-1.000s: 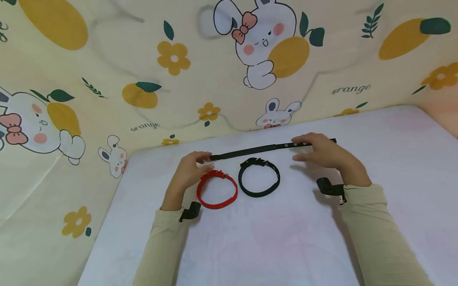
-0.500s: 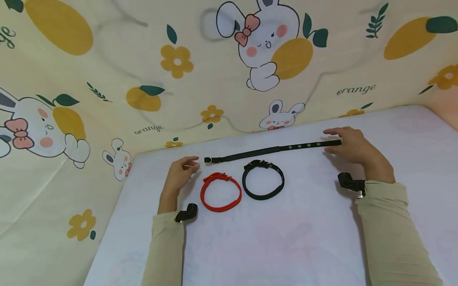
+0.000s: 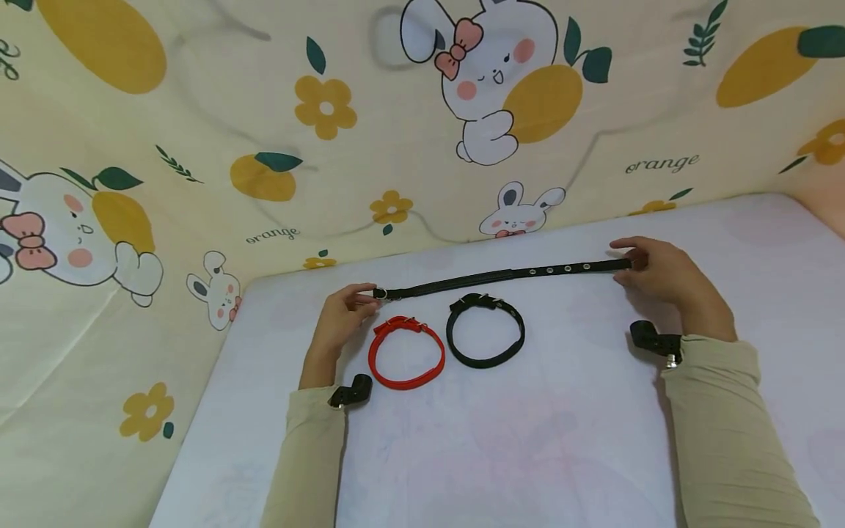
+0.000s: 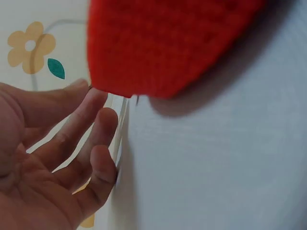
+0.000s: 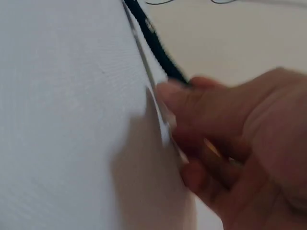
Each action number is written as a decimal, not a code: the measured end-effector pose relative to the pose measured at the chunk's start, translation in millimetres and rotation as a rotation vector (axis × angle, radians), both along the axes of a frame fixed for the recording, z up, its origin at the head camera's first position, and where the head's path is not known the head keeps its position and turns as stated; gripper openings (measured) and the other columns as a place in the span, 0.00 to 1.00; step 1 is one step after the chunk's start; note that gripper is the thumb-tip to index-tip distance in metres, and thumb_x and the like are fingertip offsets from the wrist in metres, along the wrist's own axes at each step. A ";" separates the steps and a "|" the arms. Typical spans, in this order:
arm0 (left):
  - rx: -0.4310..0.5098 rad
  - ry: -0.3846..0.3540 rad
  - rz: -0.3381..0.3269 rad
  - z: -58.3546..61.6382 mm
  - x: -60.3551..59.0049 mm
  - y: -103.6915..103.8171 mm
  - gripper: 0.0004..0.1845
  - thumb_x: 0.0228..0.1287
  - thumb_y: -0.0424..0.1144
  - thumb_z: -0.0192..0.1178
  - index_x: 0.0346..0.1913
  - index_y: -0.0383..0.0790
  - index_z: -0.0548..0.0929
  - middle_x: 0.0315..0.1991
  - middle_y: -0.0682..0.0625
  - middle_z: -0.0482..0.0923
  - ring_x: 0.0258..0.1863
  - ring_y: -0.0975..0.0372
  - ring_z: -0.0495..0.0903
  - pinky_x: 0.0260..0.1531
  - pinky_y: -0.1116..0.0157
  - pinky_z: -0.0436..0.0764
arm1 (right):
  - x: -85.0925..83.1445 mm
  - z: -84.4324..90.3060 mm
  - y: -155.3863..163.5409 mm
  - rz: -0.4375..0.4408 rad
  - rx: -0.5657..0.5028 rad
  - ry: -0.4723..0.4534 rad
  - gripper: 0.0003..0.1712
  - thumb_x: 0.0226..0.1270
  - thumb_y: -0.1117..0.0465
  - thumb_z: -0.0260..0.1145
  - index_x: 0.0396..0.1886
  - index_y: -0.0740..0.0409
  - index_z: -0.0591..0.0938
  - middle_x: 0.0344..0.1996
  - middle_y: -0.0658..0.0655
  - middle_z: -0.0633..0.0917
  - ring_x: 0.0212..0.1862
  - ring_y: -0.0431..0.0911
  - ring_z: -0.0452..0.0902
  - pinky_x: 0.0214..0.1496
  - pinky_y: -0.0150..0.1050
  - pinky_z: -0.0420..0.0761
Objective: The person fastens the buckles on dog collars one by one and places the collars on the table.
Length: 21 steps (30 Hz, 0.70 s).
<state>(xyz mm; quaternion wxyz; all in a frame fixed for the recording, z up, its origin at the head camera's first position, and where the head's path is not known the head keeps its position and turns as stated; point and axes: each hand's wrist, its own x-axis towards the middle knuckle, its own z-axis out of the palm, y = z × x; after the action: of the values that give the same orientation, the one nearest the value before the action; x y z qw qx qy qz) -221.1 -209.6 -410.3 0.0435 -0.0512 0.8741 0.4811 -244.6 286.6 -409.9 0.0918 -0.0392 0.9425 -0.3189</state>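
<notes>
Head view: a long, flat black strap, apparently leather or imitation leather [image 3: 462, 281], lies stretched out near the far edge of the white cloth-covered worktop [image 3: 515, 455]. It should be light, bendable and hard to damage, though its smooth face might slip a little. The bare left hand [image 3: 339, 317] pinches its buckle end, beside a small metal ring [image 3: 381, 294]; the bare right hand [image 3: 663, 275] pinches the plain tip past the metal eyelets [image 3: 568, 269]. Those two ends look like the best holds. Nearer the person sit a buckled red ring-shaped collar [image 3: 398, 325] and a buckled black ring-shaped collar [image 3: 485, 363], side by side.

Left wrist view: the red collar, blurred and cut off above, hides the strap's end; thumb and forefinger nearly meet at its edge.

Right wrist view: the strap runs in between thumb and forefinger, its tip covered; whether it touches the worktop there, I cannot tell.
</notes>
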 end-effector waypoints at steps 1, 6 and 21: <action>0.002 0.010 0.005 -0.3 -0.6 1.2 0.21 0.67 0.32 0.63 0.62 0.43 0.80 0.51 0.40 0.85 0.46 0.56 0.83 0.39 0.71 0.79 | 0.7 0.2 0.9 -0.004 -0.024 -0.003 0.32 0.71 0.58 0.64 0.71 0.57 0.67 0.61 0.73 0.72 0.60 0.65 0.66 0.63 0.66 0.65; -0.025 0.013 0.026 0.5 0.9 2.6 0.22 0.65 0.33 0.66 0.62 0.44 0.79 0.50 0.41 0.84 0.45 0.56 0.83 0.39 0.73 0.79 | 2.3 -1.4 -4.2 -0.026 -0.148 -0.003 0.27 0.72 0.51 0.64 0.67 0.53 0.74 0.60 0.65 0.76 0.57 0.56 0.68 0.56 0.48 0.71; -0.076 0.052 0.076 -3.1 0.7 3.1 0.17 0.65 0.29 0.64 0.56 0.42 0.82 0.50 0.42 0.79 0.48 0.54 0.80 0.39 0.70 0.77 | 7.7 -4.7 -19.1 -0.061 -0.473 0.102 0.25 0.69 0.53 0.67 0.61 0.59 0.78 0.36 0.36 0.85 0.40 0.30 0.78 0.42 0.25 0.75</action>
<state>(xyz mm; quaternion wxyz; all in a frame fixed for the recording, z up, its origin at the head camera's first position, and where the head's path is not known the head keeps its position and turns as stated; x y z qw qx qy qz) -220.4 -206.6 -413.4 0.0005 -0.0737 0.8900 0.4499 -236.9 267.6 -414.6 0.0227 -0.0470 0.8459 -0.5308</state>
